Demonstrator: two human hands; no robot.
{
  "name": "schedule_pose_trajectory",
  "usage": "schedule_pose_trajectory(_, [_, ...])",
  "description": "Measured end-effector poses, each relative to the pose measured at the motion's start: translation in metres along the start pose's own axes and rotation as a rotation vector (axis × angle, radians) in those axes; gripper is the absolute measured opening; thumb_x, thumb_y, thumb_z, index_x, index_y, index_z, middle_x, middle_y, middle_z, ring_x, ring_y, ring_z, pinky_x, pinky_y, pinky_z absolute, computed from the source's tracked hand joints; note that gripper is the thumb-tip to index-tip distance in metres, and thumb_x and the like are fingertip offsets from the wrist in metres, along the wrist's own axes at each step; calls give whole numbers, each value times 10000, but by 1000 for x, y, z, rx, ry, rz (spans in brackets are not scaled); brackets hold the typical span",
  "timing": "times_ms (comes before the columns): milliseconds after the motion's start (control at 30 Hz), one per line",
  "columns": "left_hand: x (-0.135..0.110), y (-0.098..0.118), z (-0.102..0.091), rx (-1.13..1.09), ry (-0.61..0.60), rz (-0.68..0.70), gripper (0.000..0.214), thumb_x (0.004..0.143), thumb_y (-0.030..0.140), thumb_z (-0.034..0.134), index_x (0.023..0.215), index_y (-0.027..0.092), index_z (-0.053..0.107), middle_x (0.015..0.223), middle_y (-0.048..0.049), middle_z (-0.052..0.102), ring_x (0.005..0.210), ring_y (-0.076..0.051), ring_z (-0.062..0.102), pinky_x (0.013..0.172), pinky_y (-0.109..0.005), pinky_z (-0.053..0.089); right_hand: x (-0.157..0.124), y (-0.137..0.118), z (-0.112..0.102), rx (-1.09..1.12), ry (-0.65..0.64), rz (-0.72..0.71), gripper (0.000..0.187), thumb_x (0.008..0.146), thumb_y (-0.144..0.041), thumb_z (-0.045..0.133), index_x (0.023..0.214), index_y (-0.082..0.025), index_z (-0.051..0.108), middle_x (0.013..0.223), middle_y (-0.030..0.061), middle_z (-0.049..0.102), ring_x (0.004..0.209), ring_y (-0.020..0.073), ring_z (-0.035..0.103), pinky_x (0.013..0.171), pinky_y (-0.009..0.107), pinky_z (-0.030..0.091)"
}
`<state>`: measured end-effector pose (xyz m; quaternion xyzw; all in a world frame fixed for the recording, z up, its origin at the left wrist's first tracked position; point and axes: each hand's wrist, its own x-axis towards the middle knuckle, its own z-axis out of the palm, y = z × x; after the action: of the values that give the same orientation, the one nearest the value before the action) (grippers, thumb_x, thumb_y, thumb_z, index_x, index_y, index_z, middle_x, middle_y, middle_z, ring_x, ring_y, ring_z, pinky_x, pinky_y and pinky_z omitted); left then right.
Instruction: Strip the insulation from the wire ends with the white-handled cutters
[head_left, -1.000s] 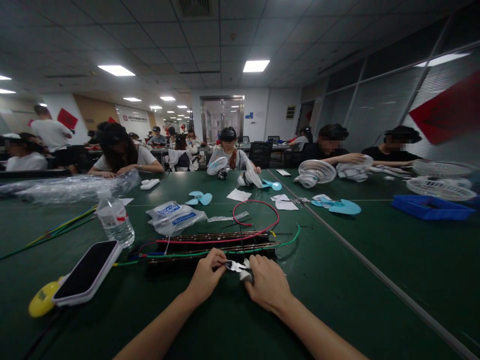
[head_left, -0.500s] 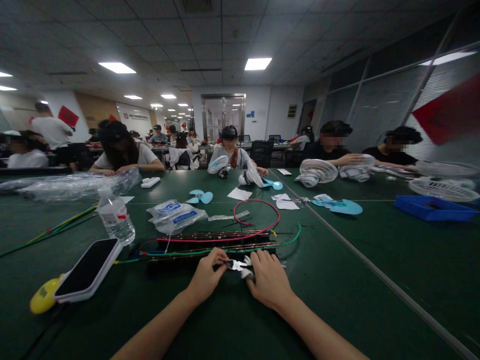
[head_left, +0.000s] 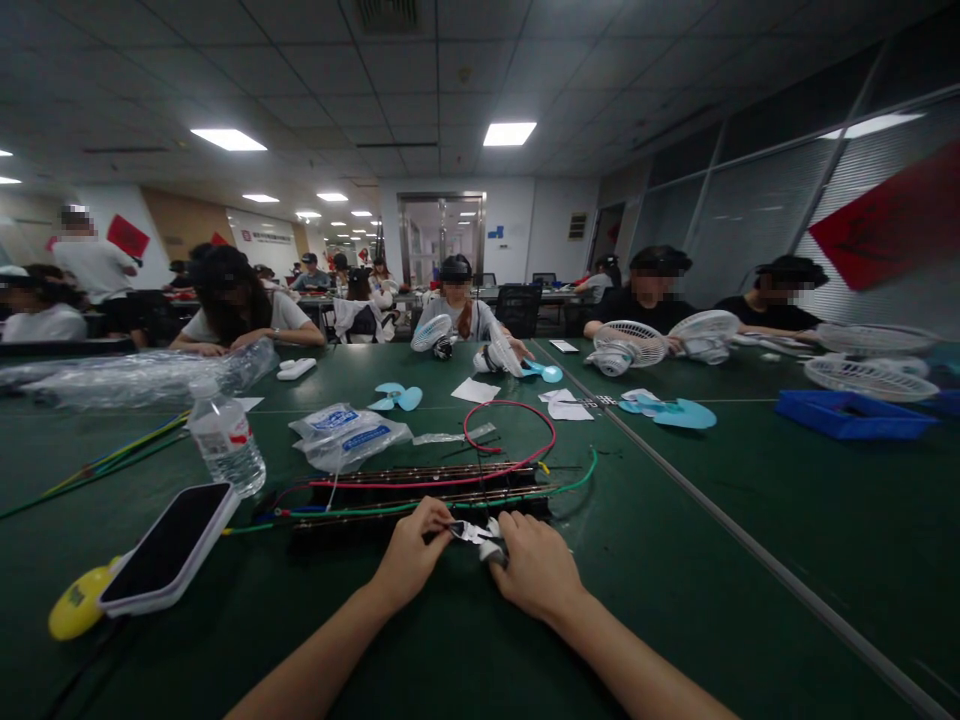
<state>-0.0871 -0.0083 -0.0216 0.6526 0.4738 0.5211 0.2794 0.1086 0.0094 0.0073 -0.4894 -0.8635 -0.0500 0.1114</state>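
Note:
My right hand [head_left: 538, 562] is closed around the pale handles of a pair of pliers [head_left: 472, 533], whose silver jaws point left. My left hand [head_left: 414, 548] pinches something small and dark at the tip of those jaws, too small to make out. Just beyond both hands lies a long black assembly [head_left: 330, 536] with copper-coloured rods along it. A green wire [head_left: 583, 479] runs over it and curls up at the right end. The red wire [head_left: 553, 428] lies along its far side and loops back above it.
At left stand a water bottle [head_left: 226, 445], a phone [head_left: 171, 548] and a yellow object [head_left: 78, 604]. Plastic bags [head_left: 349, 437] and a blue fan blade [head_left: 396, 397] lie beyond the assembly. A blue tray [head_left: 855, 417] sits at right. People with white fans [head_left: 628, 346] sit opposite.
The view has shifted slightly, so most things sit a little further left. Both hands and the pliers keep nearly the same pose. A person opposite at right has moved a hand lower beside a fan.

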Motion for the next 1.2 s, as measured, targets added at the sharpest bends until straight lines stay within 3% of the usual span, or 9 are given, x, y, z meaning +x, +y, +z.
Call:
schedule_pose_trajectory(500, [-1,1,1,-79,10,-11,75,794,200,568,843,182,514,799,-17,614,776,-165,634,756,-305,511,1,0,-6,13,62,-24,273,723,-327,546,951,-187,490,999,79,511,937,235,430,831,345,279])
schedule_pose_trajectory(933, [0,1,1,-65,-15,-8,73,788,189,556,848,183,514,781,-3,588,759,-156,625,719,-275,499,2,0,-5,8,83,-47,283,720,-336,557,950,-185,497,996,84,517,933,238,434,826,347,283])
schedule_pose_trajectory(1200, [0,1,1,-51,-15,-12,72,794,190,553,850,185,509,771,-4,596,754,-162,627,705,-279,503,2,1,1,17,11,-22,239,761,-341,528,946,-189,512,950,60,564,847,205,488,734,306,308])
